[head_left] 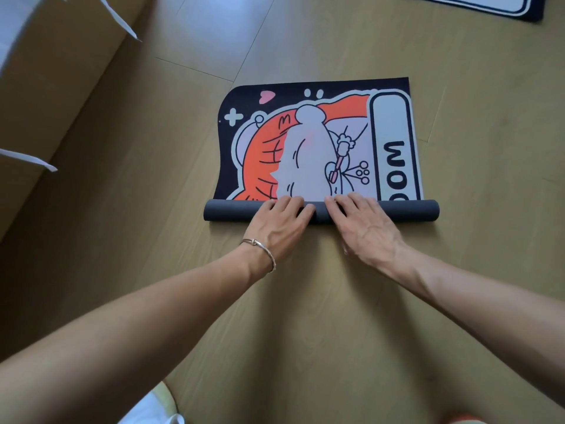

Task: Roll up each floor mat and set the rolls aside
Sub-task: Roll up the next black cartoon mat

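- Floor mat (305, 142) lies print-up on a pale wood-plank floor (305, 316), just ahead of the person's outstretched arms. It is a thin, flat sheet with a dark navy border, rounded at the far-left corner and square at the far-right one. Its cartoon print shows an orange-and-white figure, a pink heart and a white cross.
- Tan panel (61, 87) fills the left edge, smooth and matte, with two pointed white strips (122, 22) across it. What the panel is cannot be told.
- Roll (232, 211), the mat's near end, is wound into a tight, even tube whose plain slate-grey backing faces out. It runs straight across the mat's full width, both ends showing past the hands.
- Left hand (281, 228) rests palm-down on the middle of the tube. The fingers lie nearly straight over its top, their tips touching the printed face beyond; they press and do not clasp. A thin metal bangle (263, 252) circles the wrist.
- Right hand (363, 228) lies just beside the left in the same way, fingers spread flat over the tube and onto the print. The thumb is hidden.
- White label panel (394, 142) with rounded ends runs along the mat's right side, its black block letters partly wound into the tube.
- Second mat (477, 4), dark-edged with a white rounded panel, lies flat at the top right, well apart and mostly out of frame.
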The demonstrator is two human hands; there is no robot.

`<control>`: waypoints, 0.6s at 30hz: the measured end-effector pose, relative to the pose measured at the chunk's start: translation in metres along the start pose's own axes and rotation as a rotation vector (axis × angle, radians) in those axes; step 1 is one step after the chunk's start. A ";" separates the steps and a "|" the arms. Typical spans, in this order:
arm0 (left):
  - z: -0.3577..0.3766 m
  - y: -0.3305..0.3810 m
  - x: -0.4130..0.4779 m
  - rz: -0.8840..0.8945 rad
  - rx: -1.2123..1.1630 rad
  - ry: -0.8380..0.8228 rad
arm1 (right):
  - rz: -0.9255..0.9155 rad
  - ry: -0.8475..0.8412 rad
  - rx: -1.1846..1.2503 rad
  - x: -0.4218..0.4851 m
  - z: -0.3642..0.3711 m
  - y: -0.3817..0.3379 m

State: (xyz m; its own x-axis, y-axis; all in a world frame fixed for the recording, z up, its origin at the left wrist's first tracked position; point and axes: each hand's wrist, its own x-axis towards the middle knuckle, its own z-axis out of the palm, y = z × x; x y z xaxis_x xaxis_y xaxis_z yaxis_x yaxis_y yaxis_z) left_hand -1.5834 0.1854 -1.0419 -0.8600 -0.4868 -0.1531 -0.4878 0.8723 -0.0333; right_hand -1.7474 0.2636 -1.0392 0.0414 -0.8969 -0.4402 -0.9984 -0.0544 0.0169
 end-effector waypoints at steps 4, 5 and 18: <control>-0.003 -0.001 0.014 -0.009 -0.011 0.000 | 0.013 0.036 -0.018 0.000 -0.001 0.001; -0.003 -0.001 0.017 -0.021 -0.006 -0.018 | 0.009 0.069 0.002 -0.001 0.002 0.002; -0.007 -0.006 0.029 -0.152 -0.072 -0.058 | 0.006 0.089 0.050 0.024 -0.023 0.014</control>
State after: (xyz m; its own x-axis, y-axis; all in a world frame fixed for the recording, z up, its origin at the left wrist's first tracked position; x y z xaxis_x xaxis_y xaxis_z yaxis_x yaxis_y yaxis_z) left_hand -1.6059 0.1657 -1.0391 -0.7666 -0.6074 -0.2082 -0.6227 0.7824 0.0104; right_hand -1.7598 0.2314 -1.0293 0.0368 -0.9327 -0.3587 -0.9992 -0.0292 -0.0266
